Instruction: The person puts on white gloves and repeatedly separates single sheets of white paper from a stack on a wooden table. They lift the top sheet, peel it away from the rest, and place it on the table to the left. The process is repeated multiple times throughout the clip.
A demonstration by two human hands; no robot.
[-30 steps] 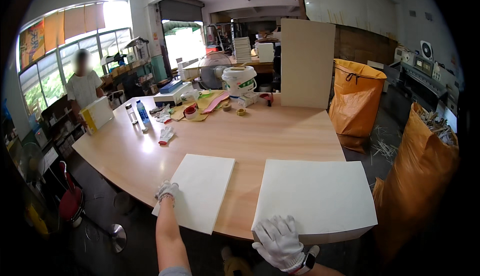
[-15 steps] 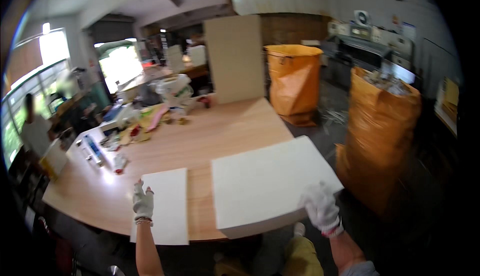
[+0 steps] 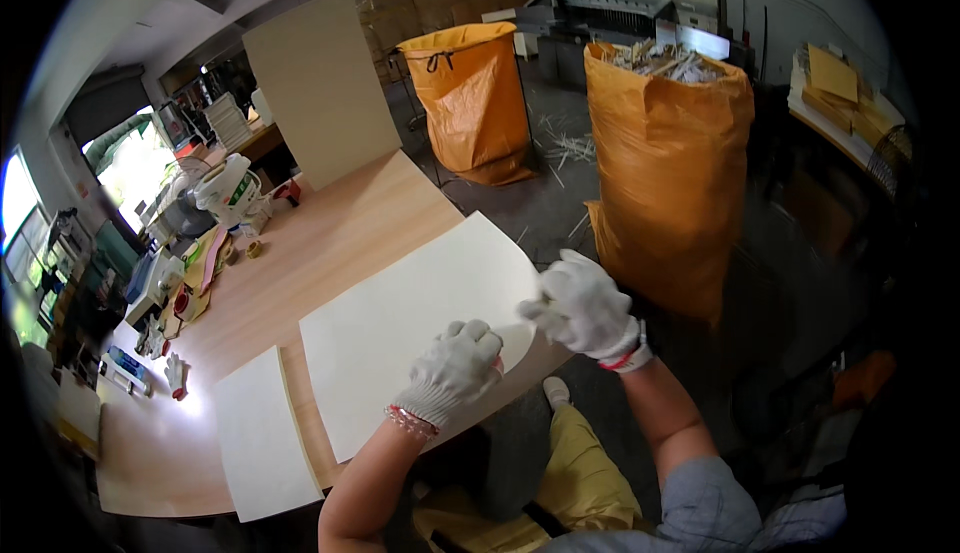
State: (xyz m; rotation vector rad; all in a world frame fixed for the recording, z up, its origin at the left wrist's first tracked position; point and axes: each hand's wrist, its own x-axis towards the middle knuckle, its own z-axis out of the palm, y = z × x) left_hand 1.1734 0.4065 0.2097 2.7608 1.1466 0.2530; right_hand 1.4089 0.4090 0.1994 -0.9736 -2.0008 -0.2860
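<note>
A stack of large white paper sheets (image 3: 400,318) lies at the near edge of the table, its right corner curling upward. My right hand (image 3: 585,308), in a white knitted glove, is closed at that raised corner and grips the paper; its fingertips are partly blurred. On the front part of the stack rests my gloved left hand (image 3: 452,368), its fingers curled inward. Whether something is pinched under those fingers is hidden. To the left of the stack is a narrower white pile of sheets (image 3: 262,438), apart from both hands.
The wooden table (image 3: 330,233) carries tape rolls (image 3: 253,250), a white bucket (image 3: 228,191) and a large upright board (image 3: 320,93). Beyond its right side stand an orange bag (image 3: 470,103) and another orange bag (image 3: 665,173) full of paper scraps. Paper strips litter the floor.
My view has turned to the right. My left hand has moved from the narrow pile onto the large stack. At my right hand, the stack's corner is now bent upward.
</note>
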